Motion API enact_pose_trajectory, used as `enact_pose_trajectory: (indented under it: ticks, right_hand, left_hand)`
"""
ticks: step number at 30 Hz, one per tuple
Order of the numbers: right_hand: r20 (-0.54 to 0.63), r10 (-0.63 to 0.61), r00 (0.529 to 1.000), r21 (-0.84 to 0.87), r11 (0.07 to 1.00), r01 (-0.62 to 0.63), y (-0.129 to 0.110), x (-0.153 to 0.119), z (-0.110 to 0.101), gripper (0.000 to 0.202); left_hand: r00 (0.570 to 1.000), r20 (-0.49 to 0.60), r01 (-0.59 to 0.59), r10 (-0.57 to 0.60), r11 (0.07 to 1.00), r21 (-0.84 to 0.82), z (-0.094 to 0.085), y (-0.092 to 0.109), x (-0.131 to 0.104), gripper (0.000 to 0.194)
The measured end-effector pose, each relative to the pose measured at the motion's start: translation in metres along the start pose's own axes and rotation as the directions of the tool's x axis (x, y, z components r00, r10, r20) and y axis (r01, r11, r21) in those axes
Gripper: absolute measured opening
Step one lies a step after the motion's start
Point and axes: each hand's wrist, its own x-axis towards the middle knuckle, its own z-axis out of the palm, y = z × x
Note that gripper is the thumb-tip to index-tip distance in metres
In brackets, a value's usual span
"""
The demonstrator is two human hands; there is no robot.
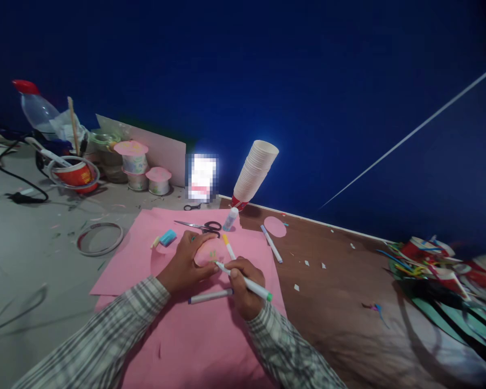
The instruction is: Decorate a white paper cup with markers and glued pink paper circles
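My left hand (188,263) curls round a small pink paper piece (208,252) that bears green marks, holding it over pink sheets (137,254). In my right hand (245,283) is a white marker with a green end (256,287), its tip touching the pink piece. A yellow-capped marker (228,246) lies just beyond, and another marker (210,296) rests between my wrists. Scissors (202,226), a blue-and-cream item (167,238) and a glue stick (230,219) are on the pink sheets.
A stack of paper cups (256,172) leans by the blue wall. Pink-topped cups (159,181) and a red cup (75,174) stand left. A pink disc (275,227) and a marker (271,244) lie right. Red cups and colourful strips (423,251) crowd the far right.
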Motion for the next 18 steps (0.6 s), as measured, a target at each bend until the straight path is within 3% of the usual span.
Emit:
enact_pose_trajectory:
  ticks: [6, 11, 18]
  right_hand:
    - [-0.156, 0.143, 0.977, 0.078, 0.988, -0.132, 0.0043, 0.0002, -0.0015, 0.021]
    - [-0.066, 0.161, 0.985, 0.127, 0.98, -0.152, 0.0024, 0.0008, -0.0019, 0.019]
    - [-0.09, 0.175, 0.98, 0.136, 0.977, -0.162, 0.0044, -0.0011, -0.0007, 0.018]
  left_hand:
    - [1.0, 0.009, 0.001, -0.001, 1.0, -0.013, 0.0001, -0.0021, 0.0003, 0.068]
    - [1.0, 0.001, 0.001, -0.001, 1.0, 0.011, 0.0004, -0.0013, 0.0009, 0.069]
    - [1.0, 0.001, -0.005, 0.005, 1.0, 0.01, -0.0004, 0.0009, 0.0005, 0.066]
